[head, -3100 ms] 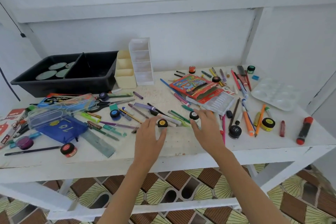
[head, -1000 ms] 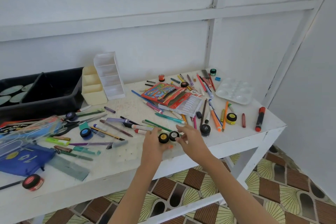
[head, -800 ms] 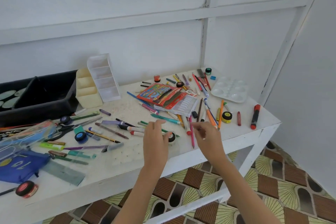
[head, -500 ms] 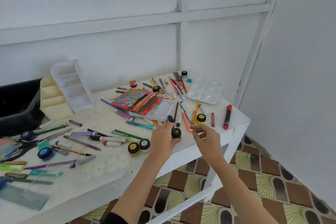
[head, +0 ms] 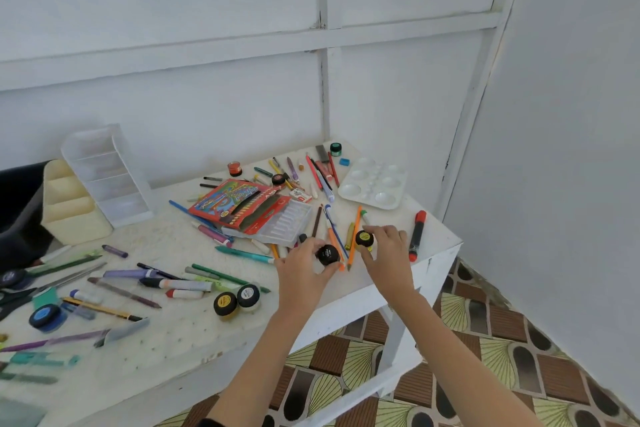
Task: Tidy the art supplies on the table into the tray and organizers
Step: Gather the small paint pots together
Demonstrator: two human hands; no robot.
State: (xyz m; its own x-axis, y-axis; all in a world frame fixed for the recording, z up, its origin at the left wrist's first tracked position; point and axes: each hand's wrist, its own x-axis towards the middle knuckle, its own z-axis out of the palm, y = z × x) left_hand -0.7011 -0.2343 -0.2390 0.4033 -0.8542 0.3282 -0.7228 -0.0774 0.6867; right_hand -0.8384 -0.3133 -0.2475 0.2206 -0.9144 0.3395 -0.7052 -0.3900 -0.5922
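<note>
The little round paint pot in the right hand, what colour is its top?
Yellow label on a black lid, head view.

White table (head: 180,333), black-lidded paint pots (head: 328,255), brown-and-green patterned floor (head: 485,340)

Organizers (head: 93,184) at desk (head: 166,333) rear left, beside what may be the tray (head: 17,204); crayon box (head: 249,208) centre; palette (head: 372,182) rear right; two jars (head: 237,300) near front edge, left of hands (head: 304,274).
</note>
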